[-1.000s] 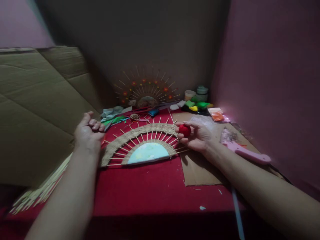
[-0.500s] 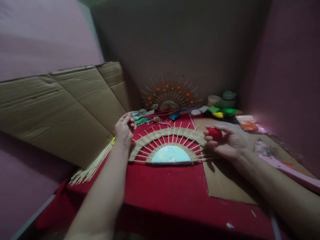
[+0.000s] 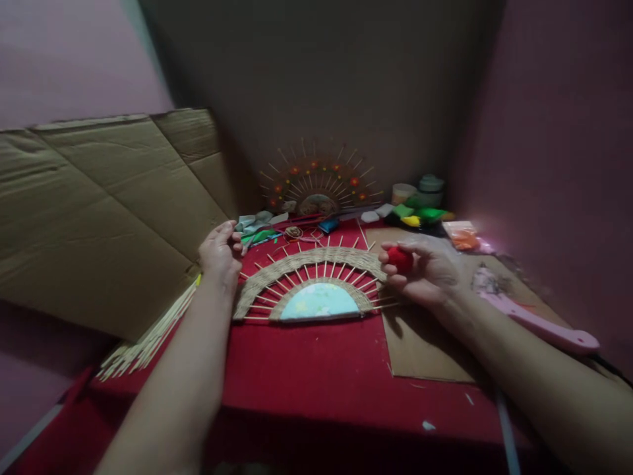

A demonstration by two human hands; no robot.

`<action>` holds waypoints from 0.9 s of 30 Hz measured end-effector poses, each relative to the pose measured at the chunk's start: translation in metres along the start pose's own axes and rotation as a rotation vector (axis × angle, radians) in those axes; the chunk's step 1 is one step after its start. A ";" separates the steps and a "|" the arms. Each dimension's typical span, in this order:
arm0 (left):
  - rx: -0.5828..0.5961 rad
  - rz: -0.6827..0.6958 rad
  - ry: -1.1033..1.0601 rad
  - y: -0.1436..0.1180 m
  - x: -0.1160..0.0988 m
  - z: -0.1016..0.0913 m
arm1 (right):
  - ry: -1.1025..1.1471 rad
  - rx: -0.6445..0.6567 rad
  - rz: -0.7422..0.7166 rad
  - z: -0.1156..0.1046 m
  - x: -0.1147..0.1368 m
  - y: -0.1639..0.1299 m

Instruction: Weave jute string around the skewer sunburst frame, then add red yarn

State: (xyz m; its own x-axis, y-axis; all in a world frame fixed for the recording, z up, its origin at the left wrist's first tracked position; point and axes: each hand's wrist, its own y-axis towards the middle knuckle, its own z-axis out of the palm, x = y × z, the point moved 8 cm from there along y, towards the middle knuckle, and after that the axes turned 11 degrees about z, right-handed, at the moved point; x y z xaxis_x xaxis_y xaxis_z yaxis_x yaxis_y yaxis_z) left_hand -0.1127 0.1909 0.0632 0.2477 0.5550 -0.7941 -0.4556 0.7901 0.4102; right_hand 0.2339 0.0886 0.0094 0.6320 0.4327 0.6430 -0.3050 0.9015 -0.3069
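Fingers of the right hand [image 3: 429,274] hold a red ball [image 3: 399,260] near the right end of a woven half-circle frame [image 3: 316,256], which stretches sideways toward the left hand [image 3: 219,255], curled so I cannot tell if it pinches anything.

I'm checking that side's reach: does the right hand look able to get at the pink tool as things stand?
Probably not right away: the right hand holds a red ball, which would likely need setting down first. The pink tool itself lies near the forearm, its handle uncovered.
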 end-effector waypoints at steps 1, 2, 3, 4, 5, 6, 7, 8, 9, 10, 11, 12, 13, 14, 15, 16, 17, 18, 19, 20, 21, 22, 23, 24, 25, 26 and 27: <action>-0.007 0.013 0.011 -0.001 0.000 0.002 | -0.025 0.003 0.000 0.002 -0.001 -0.001; -0.008 0.029 0.027 -0.003 -0.001 0.004 | -0.048 0.004 0.002 0.004 -0.002 -0.002; 0.000 0.056 0.055 -0.006 -0.002 0.008 | -0.070 0.005 0.008 0.006 -0.003 -0.003; 0.020 0.097 0.101 -0.009 -0.004 0.014 | -0.093 0.008 0.014 0.008 -0.004 -0.004; 0.056 0.152 0.163 -0.014 -0.007 0.021 | -0.116 0.013 0.019 0.009 -0.006 -0.006; 0.112 0.217 0.236 -0.020 -0.011 0.030 | -0.141 0.022 0.026 0.011 -0.007 -0.007; 0.187 0.285 0.312 -0.028 -0.014 0.041 | -0.166 0.034 0.031 0.013 -0.008 -0.007; 0.273 0.345 0.374 -0.039 -0.017 0.054 | -0.190 0.049 0.033 0.014 -0.009 -0.007; 0.372 0.386 0.418 -0.051 -0.018 0.067 | -0.210 0.066 0.032 0.016 -0.010 -0.007; 0.474 0.404 0.441 -0.065 -0.018 0.081 | -0.226 0.083 0.032 0.016 -0.011 -0.007; 0.561 0.400 0.446 -0.079 -0.017 0.092 | -0.240 0.103 0.031 0.017 -0.012 -0.006; 0.655 0.354 0.426 -0.093 -0.014 0.103 | -0.249 0.124 0.029 0.017 -0.012 -0.006; 0.732 0.266 0.374 -0.108 -0.008 0.112 | -0.253 0.148 0.025 0.018 -0.013 -0.005; 0.789 0.159 0.317 -0.122 -0.002 0.119 | -0.255 0.174 0.022 0.019 -0.014 -0.004; 0.829 0.049 0.273 -0.135 0.004 0.125 | -0.253 0.198 0.016 0.020 -0.014 -0.004; 0.865 -0.066 0.223 -0.147 0.010 0.130 | -0.249 0.219 0.007 0.021 -0.014 -0.004; 0.886 -0.181 0.182 -0.159 0.016 0.133 | -0.245 0.237 -0.003 0.023 -0.014 -0.004; 0.896 -0.286 0.146 -0.168 0.022 0.135 | -0.242 0.249 -0.010 0.024 -0.014 -0.004; 0.896 -0.380 0.111 -0.176 0.027 0.136 | -0.242 0.259 -0.015 0.025 -0.014 -0.004; 0.886 -0.456 0.079 -0.181 0.031 0.137 | -0.245 0.265 -0.016 0.025 -0.014 -0.005; 0.879 -0.511 0.049 -0.184 0.033 0.137 | -0.248 0.266 -0.016 0.026 -0.014 -0.005; 0.879 -0.549 0.023 -0.186 0.035 0.137 | -0.254 0.264 -0.011 0.026 -0.014 -0.005; 0.881 -0.572 0.005 -0.187 0.036 0.137 | -0.258 0.261 -0.006 0.026 -0.015 -0.005; 0.887 -0.581 -0.006 -0.187 0.037 0.136 | -0.261 0.261 -0.001 0.026 -0.015 -0.004; 0.897 -0.582 -0.005 -0.187 0.037 0.136 | -0.261 0.264 0.006 0.026 -0.016 -0.004; 0.903 -0.573 0.006 -0.186 0.036 0.135 | -0.261 0.269 0.014 0.026 -0.016 -0.003; 0.905 -0.554 0.024 -0.184 0.035 0.134 | -0.260 0.275 0.022 0.027 -0.017 -0.003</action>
State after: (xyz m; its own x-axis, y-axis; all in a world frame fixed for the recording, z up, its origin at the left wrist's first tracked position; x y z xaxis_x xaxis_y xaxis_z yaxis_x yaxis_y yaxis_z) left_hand 0.0948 0.0999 0.0198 0.2045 0.0607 -0.9770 0.5245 0.8359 0.1617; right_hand 0.2050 0.0782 0.0181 0.4318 0.4046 0.8061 -0.5188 0.8425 -0.1450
